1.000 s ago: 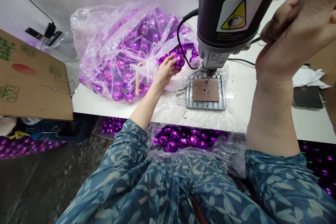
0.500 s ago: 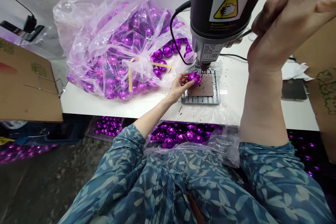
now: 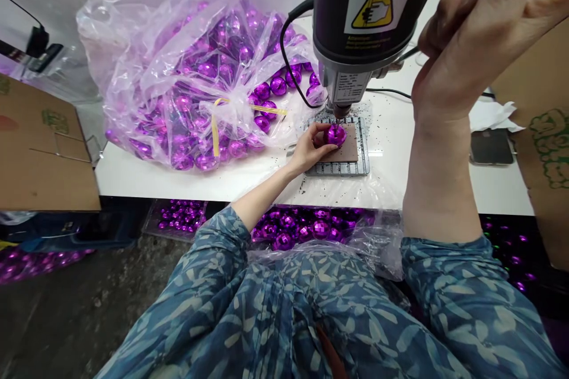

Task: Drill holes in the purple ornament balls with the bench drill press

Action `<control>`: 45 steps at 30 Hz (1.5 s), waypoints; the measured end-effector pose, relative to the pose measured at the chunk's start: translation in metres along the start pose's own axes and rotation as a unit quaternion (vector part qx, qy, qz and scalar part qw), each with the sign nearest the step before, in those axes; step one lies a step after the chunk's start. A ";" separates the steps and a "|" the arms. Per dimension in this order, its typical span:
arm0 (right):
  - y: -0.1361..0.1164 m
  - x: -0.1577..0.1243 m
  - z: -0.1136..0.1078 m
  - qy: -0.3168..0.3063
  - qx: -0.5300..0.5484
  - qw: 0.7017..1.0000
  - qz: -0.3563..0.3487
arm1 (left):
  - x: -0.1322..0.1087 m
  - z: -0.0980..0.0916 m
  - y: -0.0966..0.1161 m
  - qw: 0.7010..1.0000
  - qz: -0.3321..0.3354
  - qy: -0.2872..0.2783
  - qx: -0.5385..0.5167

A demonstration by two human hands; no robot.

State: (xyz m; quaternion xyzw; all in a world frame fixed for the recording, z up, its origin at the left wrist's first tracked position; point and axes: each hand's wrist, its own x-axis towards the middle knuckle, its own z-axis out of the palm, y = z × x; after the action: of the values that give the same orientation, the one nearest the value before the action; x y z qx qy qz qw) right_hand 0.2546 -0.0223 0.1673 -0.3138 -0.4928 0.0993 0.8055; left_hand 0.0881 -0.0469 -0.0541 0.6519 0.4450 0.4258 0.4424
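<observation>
My left hand (image 3: 311,147) is closed on a shiny purple faceted ball (image 3: 335,135), thumb in front and fingers behind. The ball sits over a brown board (image 3: 348,153) on the grey slotted base plate (image 3: 364,157) of a bench drill press (image 3: 362,29). Right above it is the drill chuck (image 3: 342,111), and the bit appears to meet the ball's top. At the upper right, my right hand (image 3: 471,35) is raised beside the motor housing, fingers curled round the feed lever (image 3: 406,54); its grip is partly hidden.
A large clear bag of purple balls (image 3: 191,83), tied with yellow ribbon (image 3: 216,127), lies left on the white table (image 3: 222,183). Below the edge is an open bag of balls (image 3: 302,231). Cardboard boxes (image 3: 44,148) flank the table; a phone (image 3: 491,147) lies right. Dark shavings surround the base.
My left hand has moved the ball slightly right and down, from beside the bit to under it. My right hand keeps its hold on the lever. The view has shifted a little.
</observation>
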 end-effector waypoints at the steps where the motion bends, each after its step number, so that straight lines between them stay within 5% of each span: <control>1: -0.001 0.000 0.000 -0.006 0.001 1.000 0.004 | -0.003 0.001 0.001 1.000 0.008 0.003 0.020; 12: 0.011 -0.005 -0.008 -0.009 0.099 0.995 -0.007 | -0.008 0.013 -0.001 0.996 0.055 0.044 0.063; 22: -0.003 -0.050 -0.022 0.029 0.090 0.994 -0.062 | -0.009 0.014 -0.001 0.996 0.048 0.041 0.057; 35: 0.053 -0.069 -0.040 0.121 0.095 0.976 -0.154 | -0.009 0.016 -0.004 0.997 0.052 0.042 0.046; 41: 0.067 -0.077 -0.048 0.086 0.079 0.976 -0.184 | -0.009 0.016 -0.012 0.994 0.078 0.044 0.064; 45: 0.039 -0.063 -0.041 0.047 0.055 0.988 -0.133 | -0.005 0.015 -0.024 0.988 0.132 0.034 0.080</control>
State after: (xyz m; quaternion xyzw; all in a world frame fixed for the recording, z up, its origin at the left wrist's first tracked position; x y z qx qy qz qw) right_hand 0.2645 -0.0374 0.0847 -0.2051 -0.4856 0.0028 0.8498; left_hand 0.0962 -0.0492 -0.0809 0.7233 0.4024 0.4651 0.3140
